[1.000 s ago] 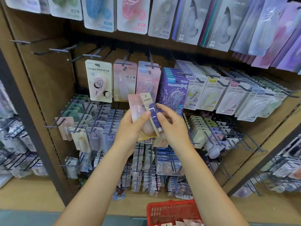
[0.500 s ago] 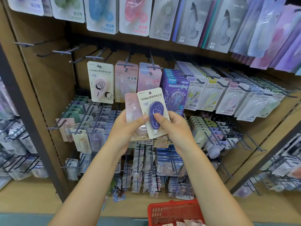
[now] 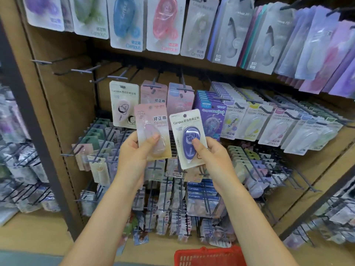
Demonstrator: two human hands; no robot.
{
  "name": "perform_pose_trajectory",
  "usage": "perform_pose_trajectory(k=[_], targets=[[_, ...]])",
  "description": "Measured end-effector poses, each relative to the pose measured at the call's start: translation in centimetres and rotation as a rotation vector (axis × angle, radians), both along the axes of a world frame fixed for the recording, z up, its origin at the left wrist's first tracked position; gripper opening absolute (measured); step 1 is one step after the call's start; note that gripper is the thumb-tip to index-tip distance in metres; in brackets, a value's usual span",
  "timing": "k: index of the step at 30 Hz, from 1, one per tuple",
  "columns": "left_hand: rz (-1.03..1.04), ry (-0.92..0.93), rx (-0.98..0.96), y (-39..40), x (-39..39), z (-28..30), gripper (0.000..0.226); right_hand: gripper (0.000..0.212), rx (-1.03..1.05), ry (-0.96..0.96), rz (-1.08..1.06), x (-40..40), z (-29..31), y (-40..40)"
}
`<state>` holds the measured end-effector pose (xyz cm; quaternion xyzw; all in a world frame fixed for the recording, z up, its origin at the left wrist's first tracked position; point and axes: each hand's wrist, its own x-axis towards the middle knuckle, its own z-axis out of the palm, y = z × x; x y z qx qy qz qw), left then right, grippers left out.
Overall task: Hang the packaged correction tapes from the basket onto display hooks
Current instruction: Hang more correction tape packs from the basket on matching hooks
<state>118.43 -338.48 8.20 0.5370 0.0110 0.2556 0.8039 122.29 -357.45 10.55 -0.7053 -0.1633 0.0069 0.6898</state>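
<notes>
My left hand [image 3: 134, 150] grips a pink packaged correction tape [image 3: 151, 127], thumb across its blister. My right hand [image 3: 213, 156] pinches a cream card with a purple correction tape [image 3: 187, 139], thumb on the blister. Both packs are upright, side by side and apart, in front of the middle row of display hooks [image 3: 153, 85]. The red basket [image 3: 209, 255] shows at the bottom edge, below my right forearm.
Bare hooks [image 3: 82, 70] jut out at the upper left of the middle row. Packs of correction tape [image 3: 124, 104] hang left to right across it. More packs fill the top row [image 3: 163, 24] and the lower wire racks [image 3: 196, 196].
My hands have drawn apart, separating the two packs that overlapped. The purple pack has turned from edge-on to face me. The view has moved closer to the shelf.
</notes>
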Motion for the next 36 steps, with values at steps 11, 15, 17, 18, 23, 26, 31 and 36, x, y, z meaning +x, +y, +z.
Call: perform_pose_trajectory(k=[11,15,17,18,23,26,31,36], targets=[[0.308,0.06,-0.001,12.6,-5.9,-1.8,0.032,0.015,-0.082,-0.123,0.189,0.8,1.2,17.5],[0.349,0.087,-0.01,15.2,-6.9,-2.1,0.02,0.02,-0.03,-0.088,0.173,1.1,2.0,22.3],[0.347,0.08,-0.012,15.9,-6.9,-2.1,0.027,0.027,-0.02,-0.06,0.14,1.4,2.5,23.7],[0.34,0.078,-0.011,16.1,-6.8,-2.1,0.032,0.03,-0.014,-0.049,0.123,1.5,2.7,24.1],[0.305,0.048,-0.027,16.4,-6.2,-1.7,0.031,0.026,-0.034,-0.058,0.076,1.5,2.5,24.6],[0.295,0.04,-0.02,16.7,-5.9,-1.8,0.045,0.023,-0.021,-0.091,0.074,1.3,2.5,24.8],[0.261,0.027,-0.046,17.2,-5.7,-2.0,0.037,0.024,-0.04,-0.065,0.038,1.7,2.6,25.8],[0.261,-0.004,-0.07,17.4,-5.5,-1.7,0.041,0.034,-0.168,0.072,0.141,1.3,1.9,24.9]])
